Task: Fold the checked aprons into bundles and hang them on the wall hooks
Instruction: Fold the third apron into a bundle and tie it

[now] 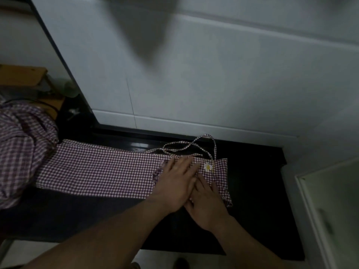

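A purple-and-white checked apron (101, 171) lies folded into a long strip across a black counter (258, 183). Its thin straps (186, 147) loop loosely behind the right end, where a small daisy patch (207, 167) shows. My left hand (174, 183) lies flat with straight fingers on the strip's right part. My right hand (206, 206) rests flat beside it, fingers partly tucked under the left hand, pressing the cloth. A heap of more checked aprons (21, 152) sits at the strip's left end.
White tiled wall (194, 74) rises right behind the counter. A wooden stool (21, 76) and cables stand at the far left. A pale cabinet or appliance (330, 210) borders the counter on the right. A blurred dark shape hangs at the top.
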